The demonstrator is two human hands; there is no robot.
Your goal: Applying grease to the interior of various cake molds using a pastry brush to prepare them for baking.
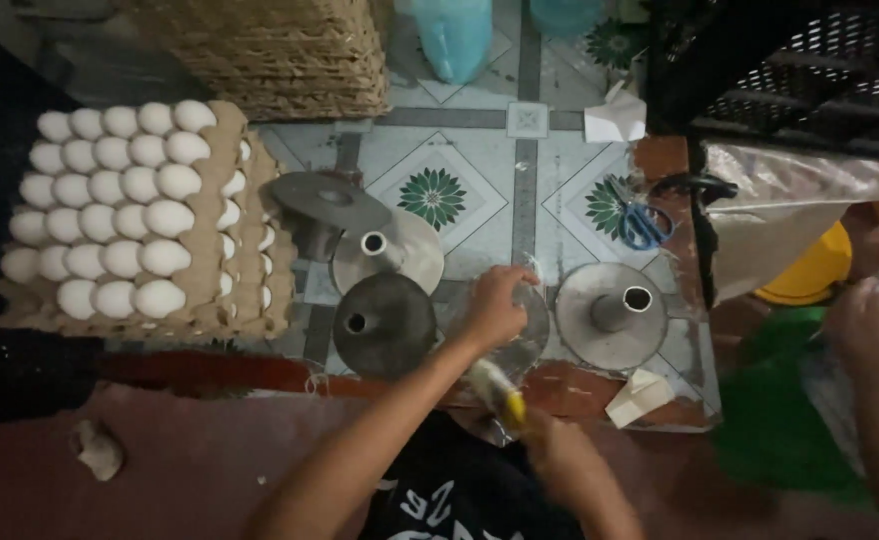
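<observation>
Metal tube pan (505,330) under left hand (495,305), brush (495,388) in right hand (550,440)

I've got just the one view here, from the camera worn on the person's head, and it looks almost straight down onto a patterned tile floor (480,150) from roughly seated height. It sits close over the person's own forearms, which enter from the bottom edge, with the stacked egg trays (140,220) at frame left and a black crate (810,70) at top right. With no second view, nothing overlaps.
</observation>
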